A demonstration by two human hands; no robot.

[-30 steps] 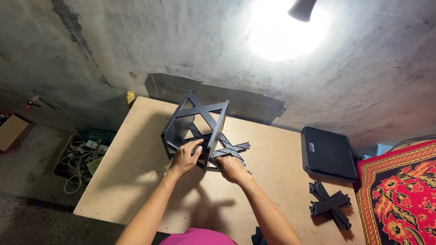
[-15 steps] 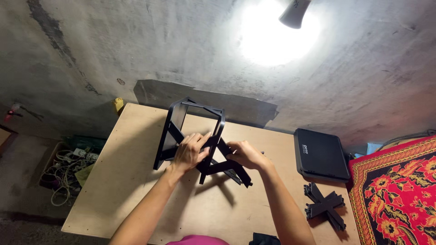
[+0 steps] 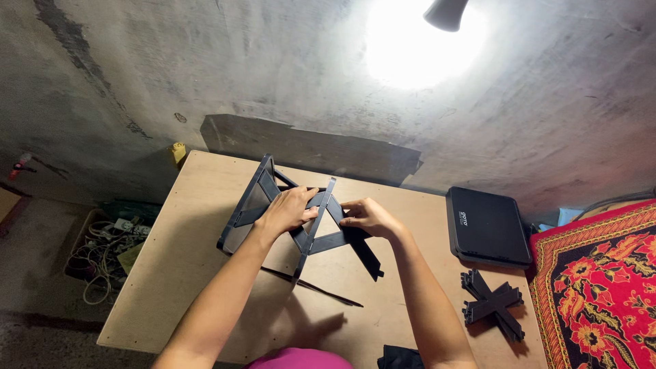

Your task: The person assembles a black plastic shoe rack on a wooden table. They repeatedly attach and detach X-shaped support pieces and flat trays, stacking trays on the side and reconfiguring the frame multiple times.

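Note:
A black frame [image 3: 247, 208] made of flat crossed bars stands tilted on the plywood table [image 3: 171, 273]. My left hand [image 3: 287, 210] grips one of its upright bars near the middle. My right hand [image 3: 367, 217] holds a black cross-shaped piece [image 3: 355, 247] against the frame's right side, its lower arm slanting down toward the table. Both forearms reach in from the bottom of the view.
A black flat case [image 3: 486, 227] lies at the table's right. A second black cross piece [image 3: 493, 305] lies near the right front corner. A red patterned rug [image 3: 601, 287] is at far right. A box of cables [image 3: 102, 239] sits on the floor at left. A lamp [image 3: 445, 14] shines overhead.
The frame has been lifted and turned more upright, then brought lower toward me. My right hand has shifted onto the cross piece at the frame's right side.

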